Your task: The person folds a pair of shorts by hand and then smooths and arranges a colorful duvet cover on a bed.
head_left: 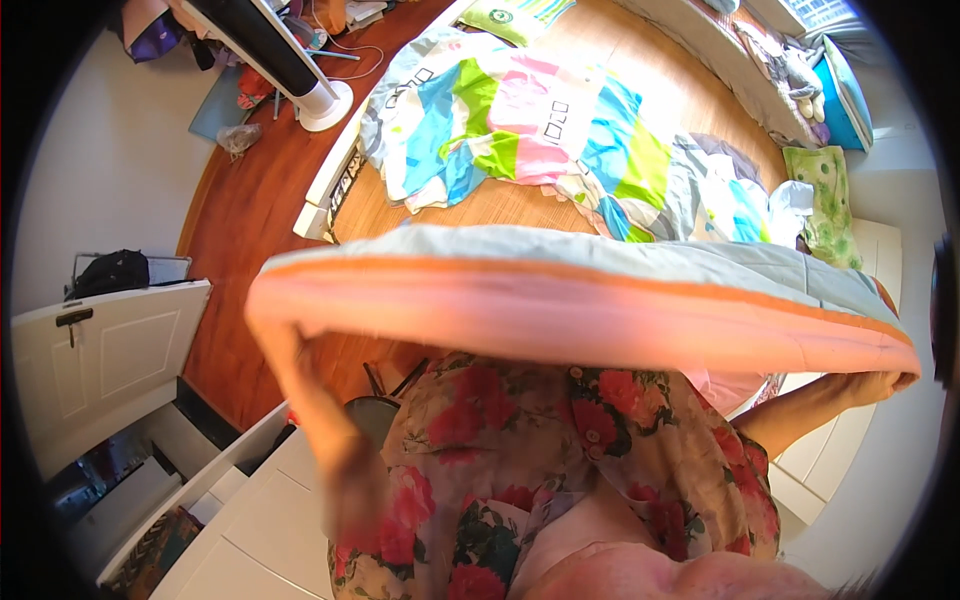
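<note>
A wide piece of bedding cloth, pink with an orange band and a grey side, is stretched across in front of me at chest height. At its right end my right hand is closed on the pink edge. My left hand is raised at the other end, mostly covered by the cloth, which hangs from it; its fingers are hidden. Beyond the cloth, a crumpled multicoloured quilt in blue, green, pink and white lies on the bed.
A green pillow lies at the bed's far end, and a green spotted cushion at the right. A white tower fan stands on the wooden floor at the left. Nearer are a white door and an open drawer.
</note>
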Demonstrator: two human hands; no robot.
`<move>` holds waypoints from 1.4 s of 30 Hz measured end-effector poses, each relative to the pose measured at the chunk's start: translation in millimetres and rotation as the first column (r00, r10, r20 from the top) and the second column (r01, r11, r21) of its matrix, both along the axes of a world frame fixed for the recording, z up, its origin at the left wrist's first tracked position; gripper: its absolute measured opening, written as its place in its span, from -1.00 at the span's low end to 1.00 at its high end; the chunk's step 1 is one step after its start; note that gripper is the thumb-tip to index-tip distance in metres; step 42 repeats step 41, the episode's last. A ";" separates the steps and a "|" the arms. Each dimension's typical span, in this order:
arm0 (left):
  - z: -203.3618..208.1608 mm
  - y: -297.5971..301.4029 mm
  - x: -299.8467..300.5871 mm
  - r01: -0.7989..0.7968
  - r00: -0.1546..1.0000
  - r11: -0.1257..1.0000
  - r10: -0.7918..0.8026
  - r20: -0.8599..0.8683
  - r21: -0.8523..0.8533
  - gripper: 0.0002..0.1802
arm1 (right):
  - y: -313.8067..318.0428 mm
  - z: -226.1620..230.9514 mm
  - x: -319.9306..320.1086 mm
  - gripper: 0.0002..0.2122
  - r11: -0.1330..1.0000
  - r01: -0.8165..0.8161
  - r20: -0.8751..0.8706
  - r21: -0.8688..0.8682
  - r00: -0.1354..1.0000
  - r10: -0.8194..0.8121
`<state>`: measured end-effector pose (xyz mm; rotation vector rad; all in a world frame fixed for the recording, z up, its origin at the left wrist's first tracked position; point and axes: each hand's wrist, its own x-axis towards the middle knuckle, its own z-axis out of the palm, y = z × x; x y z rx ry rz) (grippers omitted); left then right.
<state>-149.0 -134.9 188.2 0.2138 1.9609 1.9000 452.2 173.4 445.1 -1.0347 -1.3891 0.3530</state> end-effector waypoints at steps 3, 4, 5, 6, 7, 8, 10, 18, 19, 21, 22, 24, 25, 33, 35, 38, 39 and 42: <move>72.0 -56.3 8.4 0.258 0.950 0.963 -0.268 -0.159 -0.080 -0.79 | 3.5 -6.9 3.3 -0.75 0.997 -0.068 -0.038 0.019 0.997 0.069; 89.4 -54.4 27.8 0.229 0.931 0.966 -0.254 -0.263 -0.122 -0.81 | 4.7 -8.2 4.9 -0.75 0.996 -0.087 -0.049 0.014 0.995 0.088; 106.2 -51.0 46.6 0.194 0.900 0.969 -0.239 -0.364 -0.156 -0.83 | 5.4 -6.0 6.2 -0.75 0.995 -0.103 -0.055 0.015 0.993 0.104; 117.6 -58.5 56.5 0.116 0.806 0.968 -0.221 -0.549 -0.221 -0.86 | 7.3 -5.7 8.9 -0.75 0.993 -0.120 -0.063 0.011 0.991 0.121; 27.6 -107.6 4.9 0.122 0.989 0.985 -0.110 -0.100 0.123 -0.66 | 16.9 -15.6 5.1 -0.75 0.994 -0.105 -0.029 -0.014 0.994 0.104; 42.6 -90.0 7.9 0.123 0.989 0.986 -0.112 -0.099 0.114 -0.66 | 25.4 -24.1 4.1 -0.75 0.991 -0.133 -0.032 -0.034 0.991 0.132; 85.6 -31.0 15.3 -0.140 0.837 0.668 0.475 0.274 -0.731 -0.74 | 35.2 -29.9 4.9 -0.75 0.984 -0.169 -0.035 -0.057 0.985 0.167; -98.3 -14.0 41.9 0.105 0.711 0.980 -0.193 0.676 0.170 -0.49 | 96.6 -170.2 -101.7 -0.67 0.677 -0.545 -0.102 -0.495 0.810 0.577; -119.4 16.7 56.5 0.090 0.660 0.989 -0.145 0.737 0.114 -0.49 | 87.9 -204.7 -126.1 -0.62 0.556 -0.583 -0.104 -0.593 0.740 0.664; -128.5 85.1 94.8 0.205 0.514 0.973 -0.200 0.834 0.107 -0.53 | 54.2 -273.4 -167.1 -0.52 0.245 -0.631 -0.184 -0.736 0.535 0.825; -143.4 104.4 105.1 0.271 0.488 0.957 -0.225 0.844 0.098 -0.56 | 29.1 -300.3 -186.6 -0.46 0.061 -0.641 -0.263 -0.765 0.397 0.880; -170.3 128.3 113.8 0.201 0.294 0.904 -0.422 0.857 0.376 -0.55 | -27.7 -339.0 -214.2 -0.34 -0.309 -0.607 -0.488 -0.732 0.150 0.860; -131.8 191.6 150.8 0.213 0.409 0.970 -0.199 0.891 0.119 -0.54 | -46.1 -357.7 -207.6 -0.28 -0.425 -0.566 -0.597 -0.707 0.156 0.787; -135.9 264.4 126.2 0.285 0.572 0.945 -0.304 0.762 0.162 -0.43 | 61.1 -479.0 -217.9 -0.67 0.341 -0.448 0.168 -0.826 0.382 0.909; -144.9 264.7 138.5 0.579 0.807 0.760 -0.483 0.339 -0.294 -0.38 | 120.7 -504.1 -207.9 -0.79 0.545 -0.165 0.397 -0.822 0.518 0.757; -215.6 193.5 131.6 0.678 0.584 0.497 -0.812 -0.014 -0.542 -0.21 | 186.9 -526.2 -200.3 -0.79 0.587 -0.168 0.449 -0.792 0.492 0.746; -219.6 176.9 138.3 0.642 0.485 0.428 -0.869 -0.096 -0.636 -0.18 | 198.8 -529.4 -202.3 -0.76 0.493 -0.071 0.387 -0.867 0.526 0.757; -222.0 142.8 142.6 0.707 0.565 0.229 -0.752 0.339 -0.669 -0.16 | 220.3 -534.3 -204.4 -0.70 0.457 0.106 0.456 -0.883 0.427 0.781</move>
